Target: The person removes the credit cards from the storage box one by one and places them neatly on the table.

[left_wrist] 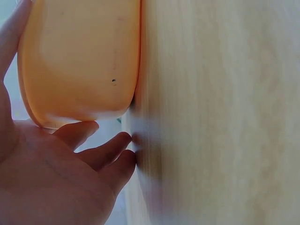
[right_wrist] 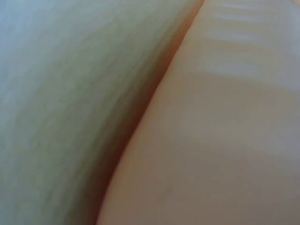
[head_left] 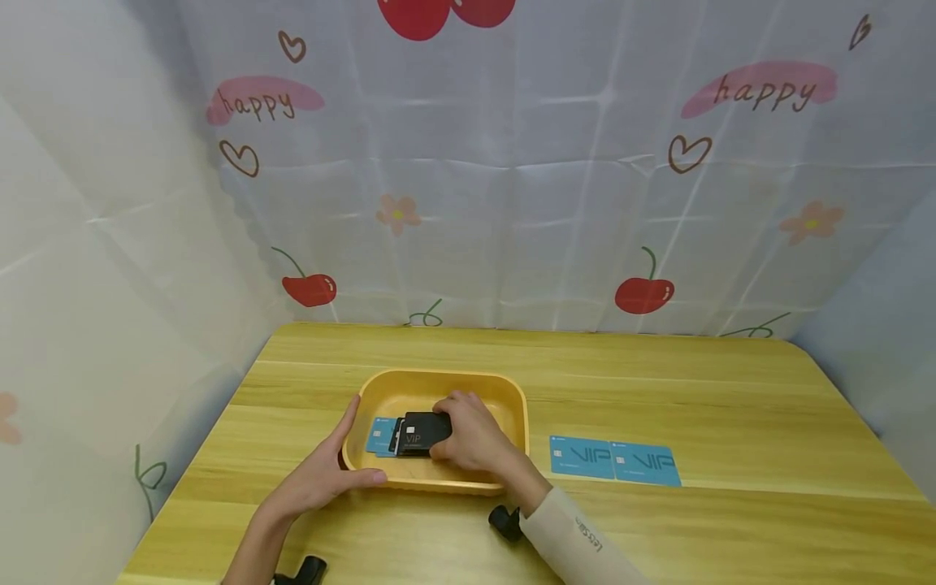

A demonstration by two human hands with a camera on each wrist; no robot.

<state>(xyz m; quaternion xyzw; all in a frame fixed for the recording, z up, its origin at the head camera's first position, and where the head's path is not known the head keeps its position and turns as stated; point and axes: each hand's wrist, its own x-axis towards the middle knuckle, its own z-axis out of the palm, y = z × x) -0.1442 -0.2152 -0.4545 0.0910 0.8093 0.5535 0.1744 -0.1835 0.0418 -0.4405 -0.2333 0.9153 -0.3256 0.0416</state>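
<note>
In the lower middle of the frame, a yellow tray point(head_left: 411, 392) holds blue cards point(head_left: 378, 435) and black cards point(head_left: 421, 437). The right hand point(head_left: 475, 437) pinches the black cards; the left hand point(head_left: 323, 478), fingers spread wide, touches the tray's left end. Toward the lower right, two VIP cards point(head_left: 581, 457) lie on the table point(head_left: 760, 422).

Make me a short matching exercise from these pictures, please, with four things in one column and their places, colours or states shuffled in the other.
Column one
1. Left hand
2. Right hand
3. Side-by-side blue VIP cards
4. Tray

Column two
A. On the table, to the right of the tray in the head view
B. Around the tray's left end, thumb at the near rim
C. Yellow, with cards inside
D. Gripping the black VIP card

Right pairs: 1-B, 2-D, 3-A, 4-C
</note>
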